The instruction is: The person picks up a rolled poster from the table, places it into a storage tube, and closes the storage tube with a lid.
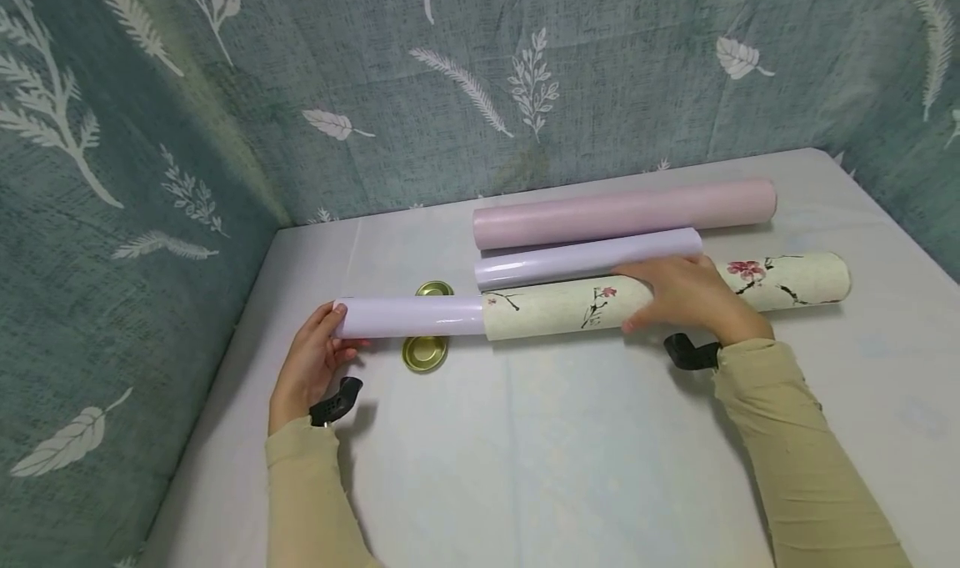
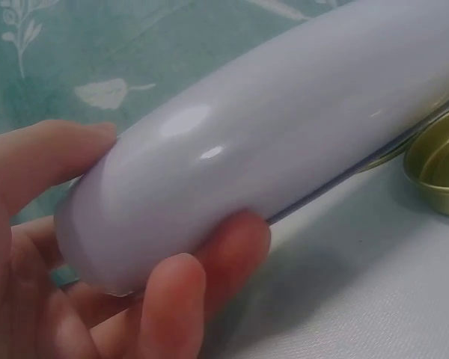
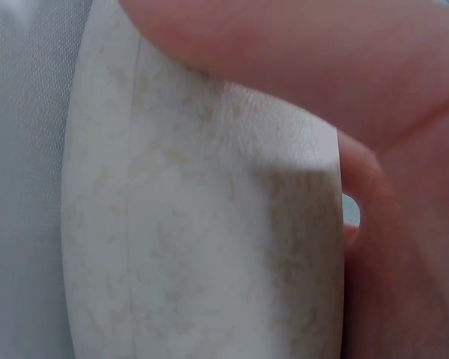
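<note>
A glossy lavender paper roll [image 1: 408, 318] lies lengthwise, its left end held by my left hand [image 1: 303, 368]. In the left wrist view, fingers and thumb curl around that end of the roll [image 2: 187, 172]. The roll's right end disappears at the left end of a cream paper roll [image 1: 547, 311] printed with red blossoms and dark twigs. My right hand [image 1: 686, 297] grips the cream roll around its middle, thumb on the near side and fingers over the top. Up close, the right wrist view shows the mottled cream surface [image 3: 194, 247] under the hand.
Behind the cream roll lies a second lavender roll [image 1: 585, 258], and a pink roll [image 1: 622, 213] behind that. Two small gold round tins [image 1: 424, 353] sit by the held lavender roll, one partly hidden. Leaf-patterned green cloth [image 1: 480, 92] backs the white table [image 1: 570, 459].
</note>
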Demonstrator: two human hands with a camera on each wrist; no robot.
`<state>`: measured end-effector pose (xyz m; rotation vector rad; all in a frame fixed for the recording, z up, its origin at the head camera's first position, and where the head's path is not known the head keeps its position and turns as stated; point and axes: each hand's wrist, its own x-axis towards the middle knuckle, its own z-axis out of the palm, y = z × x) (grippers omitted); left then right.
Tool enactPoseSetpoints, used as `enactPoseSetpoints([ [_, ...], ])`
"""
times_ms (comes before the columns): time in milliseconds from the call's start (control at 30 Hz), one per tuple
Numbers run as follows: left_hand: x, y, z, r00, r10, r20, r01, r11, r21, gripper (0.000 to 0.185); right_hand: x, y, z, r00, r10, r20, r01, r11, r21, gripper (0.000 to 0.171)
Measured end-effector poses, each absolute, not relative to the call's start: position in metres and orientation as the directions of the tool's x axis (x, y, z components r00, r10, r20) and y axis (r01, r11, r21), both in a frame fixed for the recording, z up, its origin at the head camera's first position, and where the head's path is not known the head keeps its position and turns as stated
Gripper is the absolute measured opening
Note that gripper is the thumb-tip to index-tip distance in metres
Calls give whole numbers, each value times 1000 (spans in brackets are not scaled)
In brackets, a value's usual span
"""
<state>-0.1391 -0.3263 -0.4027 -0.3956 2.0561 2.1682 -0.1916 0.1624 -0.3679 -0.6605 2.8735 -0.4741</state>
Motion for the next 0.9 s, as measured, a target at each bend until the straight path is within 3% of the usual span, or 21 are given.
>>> enactPoseSetpoints([
  [433, -141, -323, -404, -970, -45, -241, -240, -33, 970, 57, -189, 162, -363, -894, -442, -76, -392, 852, -346, 84],
  [900, -142, -319, -405, -957, -14, -290, -289, -10, 957, 59, -190, 163, -365, -891, -447, -75, -400, 854, -332, 84],
])
